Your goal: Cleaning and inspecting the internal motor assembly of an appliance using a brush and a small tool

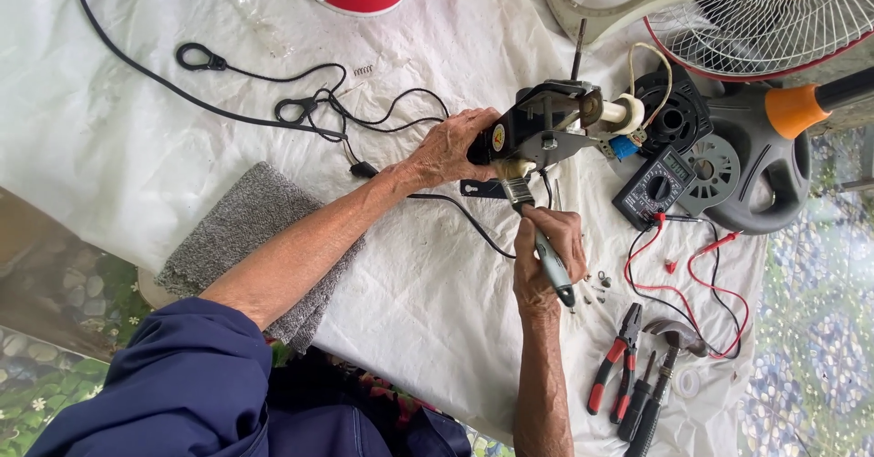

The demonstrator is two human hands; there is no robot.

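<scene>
Fan motor (546,129) gripped by left hand (451,147), brush (537,234) in right hand (546,261).

Motor sits mid-table on white cloth (437,284), shaft pointing away; left fingers clamped on its black housing. Right fingers closed around brush handle, bristles up against motor underside, contact point hidden. Fan grille (774,20) cut off at top; pliers (614,366) near cloth edge.

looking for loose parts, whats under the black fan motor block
A black flat bracket and black cord lie on the white cloth beneath the black fan motor block; anything directly under it is hidden.
</scene>
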